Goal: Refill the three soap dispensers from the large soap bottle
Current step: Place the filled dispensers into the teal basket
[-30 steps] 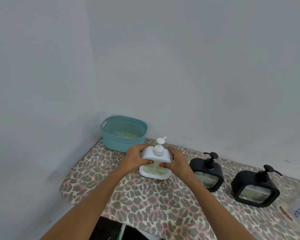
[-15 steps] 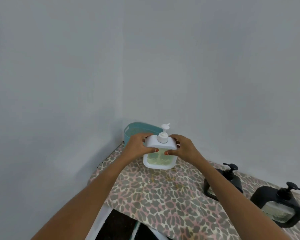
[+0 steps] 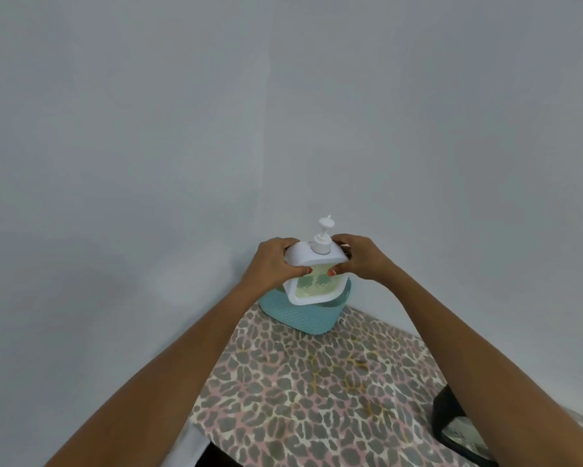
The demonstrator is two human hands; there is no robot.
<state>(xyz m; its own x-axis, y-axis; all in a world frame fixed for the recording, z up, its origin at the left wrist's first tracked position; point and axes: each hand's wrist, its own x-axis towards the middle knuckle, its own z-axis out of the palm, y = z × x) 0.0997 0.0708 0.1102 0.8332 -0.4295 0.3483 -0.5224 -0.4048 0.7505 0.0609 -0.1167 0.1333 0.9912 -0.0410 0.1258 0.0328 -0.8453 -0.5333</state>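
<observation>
The white dispenser point(image 3: 313, 284) is off the bench point(image 3: 317, 399), held upright in the air just below the middle of the view, in front of and slightly above the teal basket point(image 3: 303, 316) in the far corner. The left hand point(image 3: 271, 264) clasps its 9 o'clock side and the right hand point(image 3: 364, 261) its 3 o'clock side, fingers wrapped over the top and thumbs pressed on the front. Its pump point(image 3: 323, 242) is fitted, and pale green soap seems to fill the front window, so this one looks refilled and probably headed for the basket. At 4 o'clock, part of a black dispenser point(image 3: 452, 429) stands on the bench; its level cannot be told. The third dispenser and the large soap bottle are out of view, so what remains is uncertain.
</observation>
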